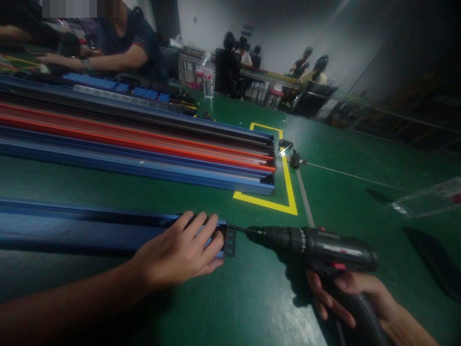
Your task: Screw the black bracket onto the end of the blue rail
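A long blue metal profile [90, 230] lies on the green table in front of me. My left hand [187, 247] is wrapped over its right end, fingers curled around the profile. At that end sits a black slotted end plate [230, 241]. My right hand [345, 293] grips the handle of a black cordless drill [324, 250], the index finger near its trigger. Its long bit [248, 229] points left, the tip at the upper corner of the end plate; whether it sits in a screw I cannot tell.
Blue, black and red profiles [144, 144] lie side by side behind, ending inside a yellow tape outline [290, 187]. A water bottle [208, 77] stands farther back; another clear bottle [428, 199] lies at right beside a dark flat object [432, 259]. A co-worker [122, 43] works at upper left.
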Motion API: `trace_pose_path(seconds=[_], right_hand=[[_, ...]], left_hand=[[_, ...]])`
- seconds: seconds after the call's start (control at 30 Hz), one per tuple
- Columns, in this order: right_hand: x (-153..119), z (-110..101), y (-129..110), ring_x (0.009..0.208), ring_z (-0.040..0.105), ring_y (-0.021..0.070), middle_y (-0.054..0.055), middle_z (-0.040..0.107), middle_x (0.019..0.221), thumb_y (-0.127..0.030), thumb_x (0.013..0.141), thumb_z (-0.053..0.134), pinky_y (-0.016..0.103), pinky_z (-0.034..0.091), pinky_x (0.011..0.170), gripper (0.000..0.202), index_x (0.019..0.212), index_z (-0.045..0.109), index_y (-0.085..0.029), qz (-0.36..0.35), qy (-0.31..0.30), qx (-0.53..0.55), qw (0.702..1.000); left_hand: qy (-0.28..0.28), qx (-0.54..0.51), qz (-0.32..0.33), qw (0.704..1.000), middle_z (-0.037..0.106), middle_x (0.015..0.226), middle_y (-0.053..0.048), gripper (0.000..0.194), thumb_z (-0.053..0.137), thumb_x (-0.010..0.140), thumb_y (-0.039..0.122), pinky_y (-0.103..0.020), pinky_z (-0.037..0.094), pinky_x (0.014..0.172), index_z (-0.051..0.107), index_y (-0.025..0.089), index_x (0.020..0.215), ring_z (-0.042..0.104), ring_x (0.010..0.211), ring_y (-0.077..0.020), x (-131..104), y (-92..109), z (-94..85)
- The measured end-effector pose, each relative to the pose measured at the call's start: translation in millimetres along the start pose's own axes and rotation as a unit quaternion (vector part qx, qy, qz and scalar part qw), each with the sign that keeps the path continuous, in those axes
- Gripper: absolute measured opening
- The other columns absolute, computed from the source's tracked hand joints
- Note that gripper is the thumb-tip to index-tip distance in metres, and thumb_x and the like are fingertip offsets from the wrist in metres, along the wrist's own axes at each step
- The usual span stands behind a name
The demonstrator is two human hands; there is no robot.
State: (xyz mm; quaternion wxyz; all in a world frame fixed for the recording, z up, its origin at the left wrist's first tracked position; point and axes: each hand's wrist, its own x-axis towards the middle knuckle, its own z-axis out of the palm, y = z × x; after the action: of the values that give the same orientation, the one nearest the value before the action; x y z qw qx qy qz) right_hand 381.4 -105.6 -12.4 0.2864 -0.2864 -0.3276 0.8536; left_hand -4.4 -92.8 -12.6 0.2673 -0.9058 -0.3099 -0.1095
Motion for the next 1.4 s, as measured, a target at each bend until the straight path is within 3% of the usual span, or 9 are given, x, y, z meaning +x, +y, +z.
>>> trace_pose_path(seconds=[1.4], right_hand=[[-0.9,1.5,1.9,0.037,0.049,0.0057,0.007,0.070,0.068,-0.029,0.085,0.064,0.033,0.060,0.069,0.033,0.098,0.076,-0.002,0.000,0.011,0.003,1.000]], left_hand=[[-0.007,-0.002,0.000,1.000,0.071,0.116,-0.022,0.036,0.052,0.099,0.047,-0.047,0.052,0.079,0.064,0.014,0.108,0.069,0.097,-0.0344,1.2,-0.6,-1.5]])
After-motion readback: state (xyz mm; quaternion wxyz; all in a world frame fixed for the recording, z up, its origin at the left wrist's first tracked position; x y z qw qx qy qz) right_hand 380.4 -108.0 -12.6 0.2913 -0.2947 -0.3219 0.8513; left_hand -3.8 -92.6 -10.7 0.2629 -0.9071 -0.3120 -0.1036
